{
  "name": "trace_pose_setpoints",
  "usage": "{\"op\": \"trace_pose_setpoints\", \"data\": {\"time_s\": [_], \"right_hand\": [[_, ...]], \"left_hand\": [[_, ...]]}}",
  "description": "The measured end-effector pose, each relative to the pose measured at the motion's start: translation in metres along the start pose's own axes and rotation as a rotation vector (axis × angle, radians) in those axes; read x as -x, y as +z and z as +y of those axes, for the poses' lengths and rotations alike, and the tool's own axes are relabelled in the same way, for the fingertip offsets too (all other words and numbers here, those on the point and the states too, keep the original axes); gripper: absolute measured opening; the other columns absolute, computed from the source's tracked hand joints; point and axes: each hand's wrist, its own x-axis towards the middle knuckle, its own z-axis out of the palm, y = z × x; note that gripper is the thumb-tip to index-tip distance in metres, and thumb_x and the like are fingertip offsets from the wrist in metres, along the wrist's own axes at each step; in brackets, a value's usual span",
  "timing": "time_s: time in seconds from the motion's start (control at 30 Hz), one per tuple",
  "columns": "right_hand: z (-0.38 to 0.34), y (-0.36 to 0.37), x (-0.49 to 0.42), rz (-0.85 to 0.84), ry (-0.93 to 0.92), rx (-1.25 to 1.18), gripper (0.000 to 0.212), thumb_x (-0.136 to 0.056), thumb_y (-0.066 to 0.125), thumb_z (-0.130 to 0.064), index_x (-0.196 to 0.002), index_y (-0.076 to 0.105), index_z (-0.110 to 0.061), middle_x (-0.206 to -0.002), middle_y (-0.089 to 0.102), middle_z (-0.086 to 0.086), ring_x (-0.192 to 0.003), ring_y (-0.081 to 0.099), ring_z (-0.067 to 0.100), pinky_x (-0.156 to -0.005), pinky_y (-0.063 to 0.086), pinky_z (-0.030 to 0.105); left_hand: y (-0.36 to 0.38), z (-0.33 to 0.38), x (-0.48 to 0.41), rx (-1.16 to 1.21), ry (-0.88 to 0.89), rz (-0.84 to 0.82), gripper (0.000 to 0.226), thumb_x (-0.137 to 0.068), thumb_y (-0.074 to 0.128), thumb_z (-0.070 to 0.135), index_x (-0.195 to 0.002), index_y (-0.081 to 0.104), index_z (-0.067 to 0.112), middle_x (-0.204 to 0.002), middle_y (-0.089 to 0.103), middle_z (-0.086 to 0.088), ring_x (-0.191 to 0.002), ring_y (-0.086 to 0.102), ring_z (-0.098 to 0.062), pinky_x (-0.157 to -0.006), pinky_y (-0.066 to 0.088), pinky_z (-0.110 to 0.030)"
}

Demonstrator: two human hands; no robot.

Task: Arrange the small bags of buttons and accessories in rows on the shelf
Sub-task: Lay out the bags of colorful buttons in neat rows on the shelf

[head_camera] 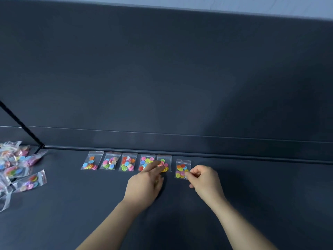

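Head view: a row of button bags [128, 162] lines the back edge of the dark shelf [252, 195]. The left hand [144, 183], fingers extended, touches the fifth bag [164, 158]. The right hand [205, 179] pinches the sixth bag [182, 168] by its corner. A loose pile of bags [16, 163] lies far left.

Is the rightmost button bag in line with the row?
Not yet: the rightmost bag sits nearer than the other five, right hand pinching its corner.

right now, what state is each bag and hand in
first four bags, flat, in row
fifth bag, in row, touched
sixth bag, apart, slightly lower, corner pinched
pile of bags, loose heap
left hand, fingers straight, touching fifth bag
right hand, pinching sixth bag
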Motion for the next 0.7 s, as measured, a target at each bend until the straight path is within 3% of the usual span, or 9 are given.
{"op": "trace_pose_setpoints", "data": {"time_s": [0.07,0.17,0.27,0.53,0.63,0.7], "right_hand": [[0.005,-0.001,-0.003,0.050,-0.180,0.185,0.007,-0.083,0.068,-0.027,-0.085,0.068,-0.020,-0.086,0.065,-0.010,-0.074,0.063,0.008,-0.065,0.052,0.026],[0.012,0.003,-0.007,0.002,-0.405,0.297,0.027,-0.087,0.066,-0.029,-0.113,0.069,-0.022,-0.117,0.060,-0.010,-0.104,0.054,0.011,-0.086,0.045,0.024],[0.015,0.010,-0.010,-0.040,-0.470,0.348,0.031,-0.089,0.063,-0.028,-0.120,0.066,-0.025,-0.130,0.058,-0.007,-0.119,0.049,0.016,-0.100,0.040,0.032],[0.010,0.015,-0.023,-0.027,-0.465,0.398,0.033,-0.093,0.058,-0.030,-0.126,0.061,-0.028,-0.138,0.052,-0.011,-0.127,0.042,0.013,-0.102,0.032,0.030],[0.010,0.014,-0.022,-0.032,-0.468,0.380,0.032,-0.092,0.059,-0.029,-0.125,0.063,-0.028,-0.138,0.053,-0.009,-0.127,0.043,0.015,-0.103,0.032,0.031],[0.010,0.012,-0.020,-0.028,-0.463,0.337,0.032,-0.092,0.060,-0.029,-0.124,0.063,-0.026,-0.138,0.052,-0.009,-0.127,0.043,0.014,-0.104,0.033,0.030]], "left_hand": [[0.004,-0.003,0.001,-0.054,0.026,-0.029,0.043,-0.096,0.043,0.032,-0.138,0.042,0.042,-0.149,0.032,0.024,-0.112,0.059,-0.002,-0.069,0.044,-0.017],[0.006,-0.006,0.001,-0.083,0.056,-0.042,0.046,-0.097,0.040,0.033,-0.141,0.036,0.044,-0.151,0.028,0.024,-0.113,0.059,-0.006,-0.067,0.043,-0.019],[0.006,-0.007,-0.002,-0.101,0.068,-0.045,0.044,-0.098,0.039,0.034,-0.141,0.036,0.044,-0.151,0.028,0.025,-0.116,0.057,-0.005,-0.068,0.043,-0.018],[0.006,-0.009,-0.004,-0.115,0.055,-0.055,0.043,-0.098,0.037,0.037,-0.140,0.036,0.047,-0.151,0.028,0.027,-0.125,0.048,0.002,-0.080,0.047,-0.019],[0.005,-0.008,-0.002,-0.107,0.066,-0.058,0.041,-0.097,0.041,0.039,-0.137,0.042,0.043,-0.149,0.033,0.024,-0.119,0.055,-0.001,-0.078,0.048,-0.021],[0.003,-0.006,-0.001,-0.024,0.036,-0.030,0.037,-0.093,0.049,0.044,-0.129,0.053,0.035,-0.138,0.046,0.020,-0.106,0.060,-0.004,-0.076,0.049,-0.021]]}}
